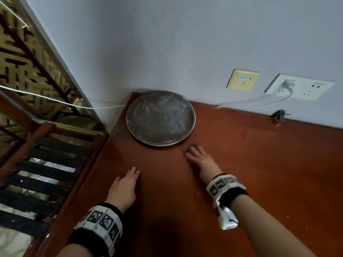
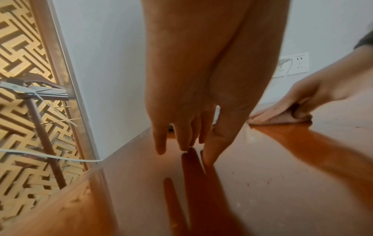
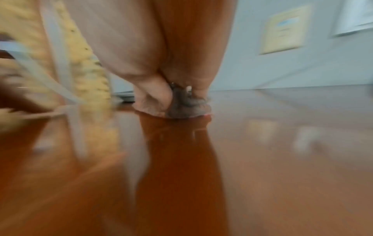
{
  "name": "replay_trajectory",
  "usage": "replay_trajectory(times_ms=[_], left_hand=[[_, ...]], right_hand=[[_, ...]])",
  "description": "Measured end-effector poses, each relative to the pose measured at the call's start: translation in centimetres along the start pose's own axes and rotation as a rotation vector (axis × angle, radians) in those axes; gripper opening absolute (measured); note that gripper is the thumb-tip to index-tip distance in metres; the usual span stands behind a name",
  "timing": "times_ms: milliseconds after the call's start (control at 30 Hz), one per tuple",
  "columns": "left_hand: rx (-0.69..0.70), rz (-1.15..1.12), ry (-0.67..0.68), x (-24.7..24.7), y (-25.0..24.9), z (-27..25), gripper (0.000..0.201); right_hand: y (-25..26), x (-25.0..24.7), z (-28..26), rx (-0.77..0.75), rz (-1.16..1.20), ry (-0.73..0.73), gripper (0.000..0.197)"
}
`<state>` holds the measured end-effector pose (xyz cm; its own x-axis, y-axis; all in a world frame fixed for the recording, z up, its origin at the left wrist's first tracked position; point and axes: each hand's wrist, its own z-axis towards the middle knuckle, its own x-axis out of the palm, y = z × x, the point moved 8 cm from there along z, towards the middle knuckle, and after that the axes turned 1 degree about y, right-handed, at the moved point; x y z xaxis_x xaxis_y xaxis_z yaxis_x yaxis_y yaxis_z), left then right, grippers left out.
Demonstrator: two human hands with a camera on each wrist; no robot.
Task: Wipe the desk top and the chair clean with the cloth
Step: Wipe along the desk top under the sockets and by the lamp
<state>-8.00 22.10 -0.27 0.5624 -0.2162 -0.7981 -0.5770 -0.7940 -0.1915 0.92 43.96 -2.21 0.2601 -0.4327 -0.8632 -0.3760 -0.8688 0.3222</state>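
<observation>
cloth (image 2: 282, 119) mostly hidden under right hand (image 2: 306, 99); right wrist view blurred.

A glossy reddish-brown wooden surface (image 1: 241, 164) stands pushed against a pale wall. A round, dusty dark-grey metal tray (image 1: 160, 117) sits flat near its far left corner. A pale crumpled cloth (image 2: 280, 119) lies on the wood near the tray, pressed under a hand. Small pale specks dot the wood towards the right.
</observation>
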Motion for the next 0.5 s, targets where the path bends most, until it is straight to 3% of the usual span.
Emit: replay_trajectory(times_ms=[67,133,233,367,433,500], left_hand=[[0.002,-0.010,0.006,0.3,0.3,-0.1,0.080],[0.004,-0.008,0.007,0.4,0.4,-0.1,0.081],[0.000,0.008,-0.014,-0.1,0.3,0.3,0.077],[-0.013,0.000,-0.043,-0.8,0.4,0.9,0.070],[-0.017,-0.025,-0.049,-0.8,0.7,0.9,0.072],[-0.012,-0.036,-0.050,-0.8,1.0,0.7,0.074]], right_hand=[[-2.6,-1.1,0.3,0.227,0.083,-0.040,0.083],[-0.7,-0.8,0.9,0.264,0.105,-0.037,0.080],[6.7,1.8,0.8,0.002,0.053,0.024,0.078],[14.2,7.2,-4.0,-0.422,-0.068,0.218,0.072],[12.0,7.1,-5.4,-0.430,-0.042,0.224,0.075],[6.3,5.0,-5.4,-0.255,0.012,0.100,0.081]])
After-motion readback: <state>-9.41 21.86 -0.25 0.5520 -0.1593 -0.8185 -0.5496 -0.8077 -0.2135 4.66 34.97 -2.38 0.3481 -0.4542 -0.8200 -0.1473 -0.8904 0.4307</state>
